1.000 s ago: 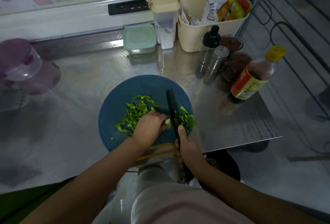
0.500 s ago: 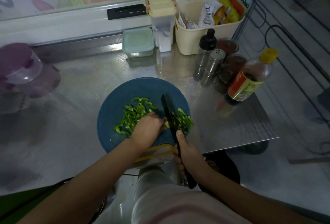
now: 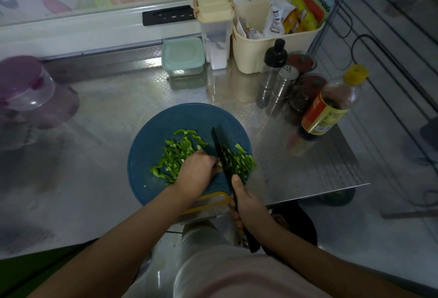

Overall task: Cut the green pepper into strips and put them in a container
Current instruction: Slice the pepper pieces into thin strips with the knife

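Obs.: The left hand [image 3: 194, 172] lies knuckles-up on the blue cutting board [image 3: 142, 155]. Its fingers are curled over the uncut remainder of the green pepper [image 3: 218, 164] and hold it down. The right hand [image 3: 246, 205] is wrapped round the handle of the black knife [image 3: 218, 141], thumb on top. The blade points away from the body, edge down, right beside the left fingertips. Cut strips lie on the board in two heaps, a left heap [image 3: 175, 155] partly under the left hand and a right heap [image 3: 241, 162] by the board's rim.

Step, as judged: slicing the last piece. No strips are seen in any container.

Method: Tuck the fingertips behind the knuckles and let the blade's flat ride against them. Walk the hand back by even steps so the strips match. The right heap sits near the rim, so a sideways push could spill it onto the bench [image 3: 106, 112].

Unresolved: Only a pale sliver of the pepper shows, so the amount left is unknown. A yellow-rimmed container [image 3: 213, 197] at the board's near edge is mostly covered by board and forearm, its contents unseen. A teal-lidded box [image 3: 182, 57] stands closed at the back. I cannot tell which of the two is meant.
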`<state>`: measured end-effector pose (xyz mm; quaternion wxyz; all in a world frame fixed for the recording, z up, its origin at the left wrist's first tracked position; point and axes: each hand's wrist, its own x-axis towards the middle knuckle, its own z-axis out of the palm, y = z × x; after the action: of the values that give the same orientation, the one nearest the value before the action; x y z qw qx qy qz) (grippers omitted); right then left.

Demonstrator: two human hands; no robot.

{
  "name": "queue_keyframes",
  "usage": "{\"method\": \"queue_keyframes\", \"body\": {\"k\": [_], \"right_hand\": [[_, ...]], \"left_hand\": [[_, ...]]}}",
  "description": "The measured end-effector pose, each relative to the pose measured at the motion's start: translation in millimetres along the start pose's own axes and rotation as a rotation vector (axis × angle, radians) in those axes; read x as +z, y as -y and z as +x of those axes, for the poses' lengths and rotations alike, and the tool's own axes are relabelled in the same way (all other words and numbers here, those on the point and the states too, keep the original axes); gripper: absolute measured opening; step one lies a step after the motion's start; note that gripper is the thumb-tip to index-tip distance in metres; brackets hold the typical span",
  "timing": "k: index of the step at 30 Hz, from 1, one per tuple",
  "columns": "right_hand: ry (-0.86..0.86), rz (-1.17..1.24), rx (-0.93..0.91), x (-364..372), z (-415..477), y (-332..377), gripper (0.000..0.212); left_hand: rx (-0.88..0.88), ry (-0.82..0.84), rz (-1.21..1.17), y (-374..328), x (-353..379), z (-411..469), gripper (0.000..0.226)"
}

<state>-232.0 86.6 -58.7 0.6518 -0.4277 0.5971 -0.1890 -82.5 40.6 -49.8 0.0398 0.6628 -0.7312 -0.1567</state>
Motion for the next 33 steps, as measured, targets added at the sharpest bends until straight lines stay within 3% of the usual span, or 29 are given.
{"method": "queue_keyframes", "body": {"k": [8,11,15,20,25,33], "right_hand": [[-0.063,-0.098,-0.055,20,17,-6,0.062],[-0.104,-0.06,-0.024,28,29,-2,0.071],[-0.118,0.02,-0.022,20,26,-3,0.064],[-0.091,-0.018,-0.054,7,11,-8,0.06],[-0.047,-0.02,-0.104,5,3,-6,0.059],[-0.035,-0.041,-0.12,3,0,-3,0.059]], "left_hand": [[0.011,0.112,-0.013,8,-11,6,0.031],[-0.072,0.074,-0.072,4,-10,3,0.026],[-0.221,0.065,-0.149,-4,-11,10,0.017],[-0.345,0.208,-0.203,-1,-16,24,0.014],[-0.485,0.35,-0.51,-2,-21,32,0.012],[-0.48,0.32,-0.488,-1,-16,34,0.01]]}}
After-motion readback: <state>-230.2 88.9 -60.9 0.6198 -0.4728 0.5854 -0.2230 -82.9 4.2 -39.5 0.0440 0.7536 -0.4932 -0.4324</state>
